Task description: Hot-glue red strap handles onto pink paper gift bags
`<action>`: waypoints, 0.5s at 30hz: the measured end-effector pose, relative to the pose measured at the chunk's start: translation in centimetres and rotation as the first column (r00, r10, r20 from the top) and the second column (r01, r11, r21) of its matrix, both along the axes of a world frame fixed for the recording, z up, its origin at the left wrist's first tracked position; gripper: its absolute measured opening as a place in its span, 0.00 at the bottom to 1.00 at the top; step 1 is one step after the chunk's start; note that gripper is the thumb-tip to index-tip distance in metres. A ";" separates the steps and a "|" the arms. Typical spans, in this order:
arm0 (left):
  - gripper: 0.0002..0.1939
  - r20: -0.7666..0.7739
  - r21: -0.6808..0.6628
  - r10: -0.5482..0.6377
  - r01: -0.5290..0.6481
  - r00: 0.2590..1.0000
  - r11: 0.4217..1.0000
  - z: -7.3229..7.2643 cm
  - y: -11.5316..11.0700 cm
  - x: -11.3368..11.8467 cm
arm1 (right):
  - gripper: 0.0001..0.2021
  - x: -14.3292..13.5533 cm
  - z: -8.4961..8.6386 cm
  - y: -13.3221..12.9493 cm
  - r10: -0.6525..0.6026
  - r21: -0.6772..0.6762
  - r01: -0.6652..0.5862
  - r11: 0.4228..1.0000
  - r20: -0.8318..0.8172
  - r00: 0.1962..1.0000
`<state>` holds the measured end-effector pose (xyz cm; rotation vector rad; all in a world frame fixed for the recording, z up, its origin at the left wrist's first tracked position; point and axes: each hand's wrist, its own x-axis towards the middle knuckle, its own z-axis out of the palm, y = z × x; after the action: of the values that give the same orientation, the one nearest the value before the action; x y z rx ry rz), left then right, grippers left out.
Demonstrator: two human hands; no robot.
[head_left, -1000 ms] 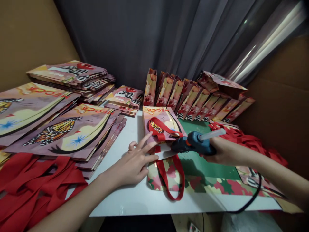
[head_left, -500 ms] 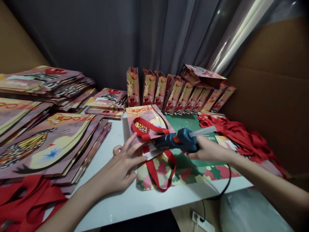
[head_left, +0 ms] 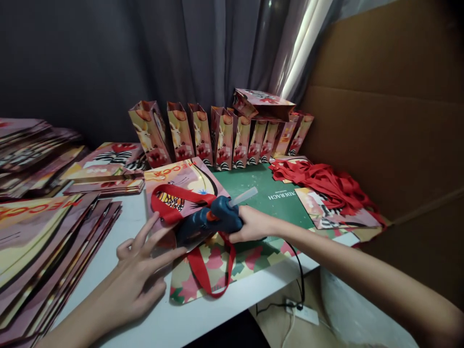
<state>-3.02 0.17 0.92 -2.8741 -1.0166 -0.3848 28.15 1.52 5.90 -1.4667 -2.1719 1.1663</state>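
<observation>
My right hand (head_left: 250, 224) is wrapped round a dark blue glue gun (head_left: 206, 220), with a clear glue stick poking out of its back end. The gun's front reaches over the near edge of a flat MECCA paper bag (head_left: 192, 176), and its nozzle tip is hidden from me. With fingers spread, my left hand (head_left: 145, 266) rests at the bag's lower left edge, fingertips touching it. One loop of red ribbon handle (head_left: 165, 200) lies on the bag's printed face. A second red ribbon loop (head_left: 201, 273) hangs out toward me over the patterned border of a green sheet.
The green sheet (head_left: 250, 186) covers part of the white table (head_left: 134, 212). Flat bags (head_left: 43, 256) are stacked at left. Several upright bags (head_left: 223, 140) line the back, one lying on top. Red ribbons (head_left: 326, 186) heap at right by cardboard (head_left: 380, 96). A cord hangs toward a power strip (head_left: 302, 313).
The view has swung to the right, so everything sits further left. My right hand still grips the glue gun over the bag's near edge, and my left hand stays beside the bag.
</observation>
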 end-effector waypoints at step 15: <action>0.31 -0.022 0.015 0.017 -0.017 1.000 1.000 -0.3 0.0 -0.1 | 0.11 0.3 0.6 0.1 -0.011 0.006 0.010 1.000 0.058 0.998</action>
<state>-3.09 0.22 0.64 -2.8480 -1.0293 -0.3577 28.47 1.59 6.50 -1.5261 -2.2008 1.1268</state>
